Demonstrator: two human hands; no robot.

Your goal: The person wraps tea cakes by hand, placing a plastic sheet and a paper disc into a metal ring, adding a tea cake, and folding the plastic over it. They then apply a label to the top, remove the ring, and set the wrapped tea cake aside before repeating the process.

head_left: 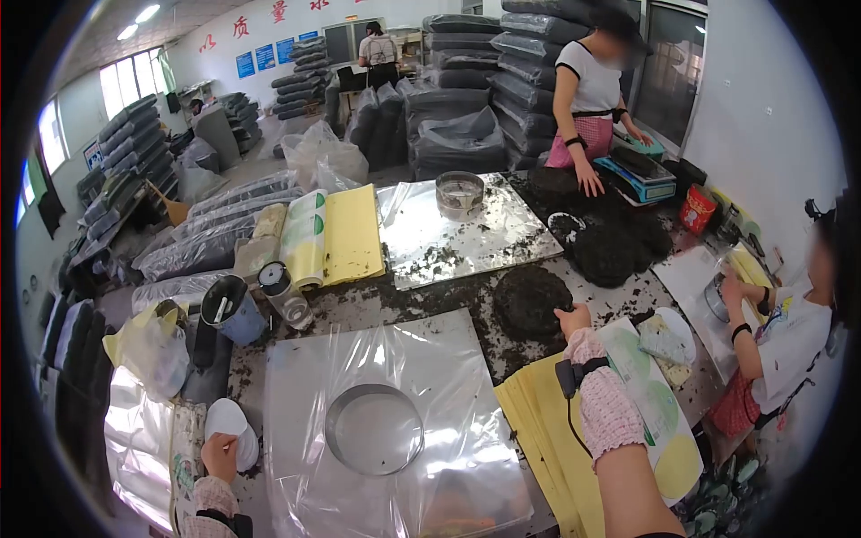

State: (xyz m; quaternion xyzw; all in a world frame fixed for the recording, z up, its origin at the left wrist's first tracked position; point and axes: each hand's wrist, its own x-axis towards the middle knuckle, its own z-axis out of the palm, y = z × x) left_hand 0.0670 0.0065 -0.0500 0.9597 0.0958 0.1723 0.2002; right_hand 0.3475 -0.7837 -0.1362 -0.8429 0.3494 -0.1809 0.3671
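Note:
My left hand [220, 455] is closed on the edge of a white paper disc [230, 420], one of a small stack at the lower left. My right hand [572, 321] pinches the rim of a dark round cake [529, 301] of flaky material, like dried seaweed, that lies flat on the table. Between my hands a metal ring [374, 429] rests on a pile of clear plastic sheets [296, 377]. Yellow sheets [547, 430] and a printed green-and-white sheet [628, 359] lie under my right forearm.
Ahead, another metal ring [459, 195] stands on a shiny sheet [413, 242]. Dark flakes [619, 242] are heaped at the far right by a co-worker [587, 99] and a scale [637, 179]. A second co-worker [789, 332] works at right. A blue cup [235, 314] and a jar [285, 296] stand at left.

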